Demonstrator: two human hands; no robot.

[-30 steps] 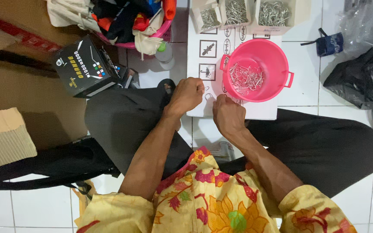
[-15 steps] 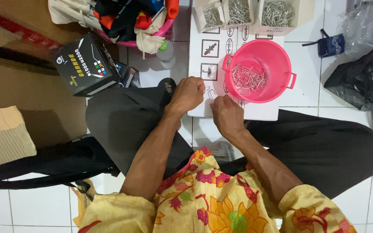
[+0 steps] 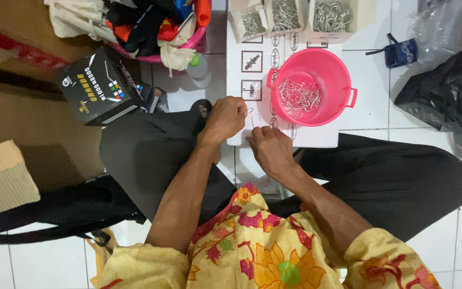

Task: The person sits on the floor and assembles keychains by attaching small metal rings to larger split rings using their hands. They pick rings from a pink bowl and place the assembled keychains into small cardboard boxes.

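Left hand point(image 3: 226, 119) fisted on a small wire hook point(image 3: 252, 113) — right hand point(image 3: 269, 147) pinching beside it, contents hidden. Best worked flat over the white card point(image 3: 316, 138), beside the pink tub point(image 3: 338, 69).

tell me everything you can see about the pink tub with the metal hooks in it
The pink tub is round, looks like glossy plastic, and has a small handle on each side. It stands upright on a white printed sheet on the tiled floor, just beyond the right hand. A loose pile of small silvery wire hooks lies on its bottom. Neither hand touches it.
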